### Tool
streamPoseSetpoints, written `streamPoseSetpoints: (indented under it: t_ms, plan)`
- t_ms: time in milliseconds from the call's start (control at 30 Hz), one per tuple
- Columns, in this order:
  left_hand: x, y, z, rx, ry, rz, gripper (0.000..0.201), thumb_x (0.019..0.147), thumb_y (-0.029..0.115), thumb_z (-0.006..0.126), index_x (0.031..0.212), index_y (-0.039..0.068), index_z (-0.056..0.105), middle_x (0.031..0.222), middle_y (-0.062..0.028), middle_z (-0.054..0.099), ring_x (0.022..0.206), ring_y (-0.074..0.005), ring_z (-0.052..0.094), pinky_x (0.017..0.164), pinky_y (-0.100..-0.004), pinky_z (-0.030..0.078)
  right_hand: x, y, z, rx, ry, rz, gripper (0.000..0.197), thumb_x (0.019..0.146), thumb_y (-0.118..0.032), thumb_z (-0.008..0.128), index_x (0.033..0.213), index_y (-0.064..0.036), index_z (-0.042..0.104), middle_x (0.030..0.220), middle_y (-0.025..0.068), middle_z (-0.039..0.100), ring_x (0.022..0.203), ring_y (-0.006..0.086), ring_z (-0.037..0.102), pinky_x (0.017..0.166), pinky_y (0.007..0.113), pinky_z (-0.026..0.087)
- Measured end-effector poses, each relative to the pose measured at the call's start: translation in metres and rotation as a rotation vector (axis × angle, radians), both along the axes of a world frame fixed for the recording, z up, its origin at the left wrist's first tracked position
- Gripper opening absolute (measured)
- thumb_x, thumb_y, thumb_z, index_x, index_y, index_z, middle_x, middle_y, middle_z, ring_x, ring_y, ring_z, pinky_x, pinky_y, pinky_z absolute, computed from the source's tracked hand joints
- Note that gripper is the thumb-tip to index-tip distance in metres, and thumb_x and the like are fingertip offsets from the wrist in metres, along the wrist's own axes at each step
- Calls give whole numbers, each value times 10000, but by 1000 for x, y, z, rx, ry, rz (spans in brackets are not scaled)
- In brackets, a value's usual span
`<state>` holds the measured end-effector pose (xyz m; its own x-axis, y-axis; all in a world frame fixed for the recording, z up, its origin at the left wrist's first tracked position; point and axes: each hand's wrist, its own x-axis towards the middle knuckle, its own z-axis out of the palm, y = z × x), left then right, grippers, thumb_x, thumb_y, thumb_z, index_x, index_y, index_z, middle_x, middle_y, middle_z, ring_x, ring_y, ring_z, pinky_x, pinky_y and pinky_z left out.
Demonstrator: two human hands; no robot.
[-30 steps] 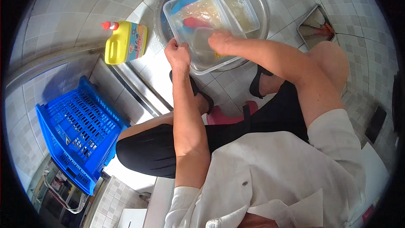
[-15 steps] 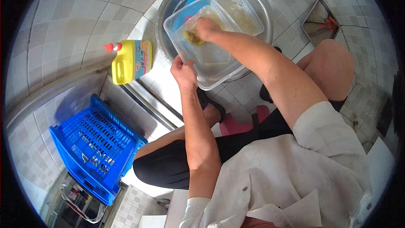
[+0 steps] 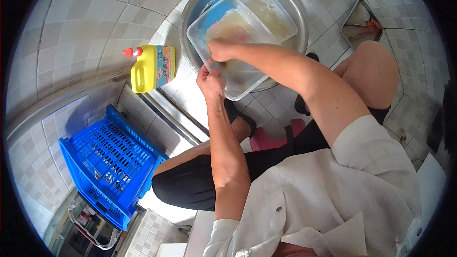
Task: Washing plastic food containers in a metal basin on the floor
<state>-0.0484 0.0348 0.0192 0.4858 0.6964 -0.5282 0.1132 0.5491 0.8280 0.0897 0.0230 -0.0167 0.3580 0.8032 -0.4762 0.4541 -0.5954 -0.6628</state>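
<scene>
A clear plastic container [image 3: 245, 77] is tilted over the near part of a wide metal basin [image 3: 305, 28], with cloudy water pooled at its far end. My left hand [image 3: 211, 83] is closed on its near-left rim. Inside the container my right hand [image 3: 221, 50] is closed and pressed against the left wall. It holds a yellow scrubber, now almost wholly hidden beneath the fingers. A second clear container [image 3: 275, 15] with murky, foamy water lies in the basin at the right. Something blue [image 3: 213, 14] shows behind the held container.
A yellow detergent jug [image 3: 150, 69] with a red pump stands left of the basin. Further left is a blue plastic basket [image 3: 112, 159]. A pink stool [image 3: 273, 138] is under my legs. At the far right, a square floor recess [image 3: 362, 24] holds something reddish.
My right hand has moved down and left inside the container, from its middle to the left wall, covering the scrubber. Water has spread at the container's far end. My left hand keeps its hold.
</scene>
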Motion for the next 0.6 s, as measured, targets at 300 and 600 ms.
streamPoseSetpoints:
  t_ms: [300,600]
  plan:
    - [9,-17,21,-5,-15,-29,312,763,-90,471,1021,0,621,679,-47,572,432,-99,450,348,-237,298,-28,-74,40,-263,143,348,156,684,-10,590,792,56,681,752,212,665,608,313,668,406,418,512]
    - [10,-19,30,342,-122,-70,309,764,-78,480,1036,-38,621,825,-54,633,640,-112,553,574,-237,420,21,-130,111,198,-207,106,254,695,-106,628,893,46,582,893,253,640,853,396,638,732,455,492]
